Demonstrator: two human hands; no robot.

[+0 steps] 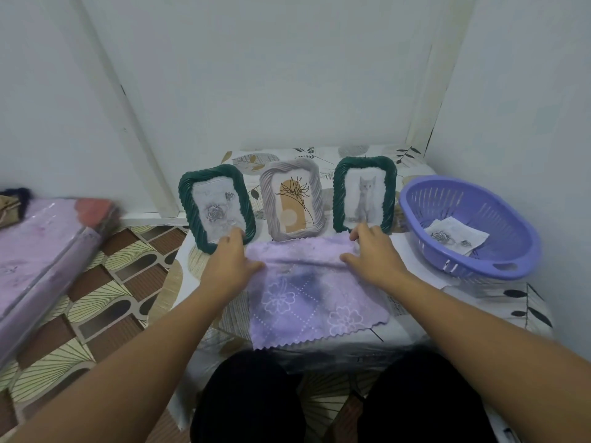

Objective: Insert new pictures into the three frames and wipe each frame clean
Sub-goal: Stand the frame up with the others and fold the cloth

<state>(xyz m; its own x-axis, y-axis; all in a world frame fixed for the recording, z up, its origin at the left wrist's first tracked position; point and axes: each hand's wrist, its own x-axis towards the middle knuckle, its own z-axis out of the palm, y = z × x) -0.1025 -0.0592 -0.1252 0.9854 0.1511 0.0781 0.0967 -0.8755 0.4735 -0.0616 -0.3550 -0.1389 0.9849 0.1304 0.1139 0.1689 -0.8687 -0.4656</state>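
Frames: all three stand just beyond your fingers, each holding a picture, so inserting looks done. Your left hand (231, 260) and right hand (372, 255) pinch the purple cloth's (315, 302) folded far edge on the bench (415, 292); wiping may remain.

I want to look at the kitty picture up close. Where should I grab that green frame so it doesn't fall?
Hold the cat frame by its two long ropy side edges, one hand each side, coming from the front. It stands upright with open table around it; the right hand holding the purple cloth is just before it. Keep fingers off the picture.
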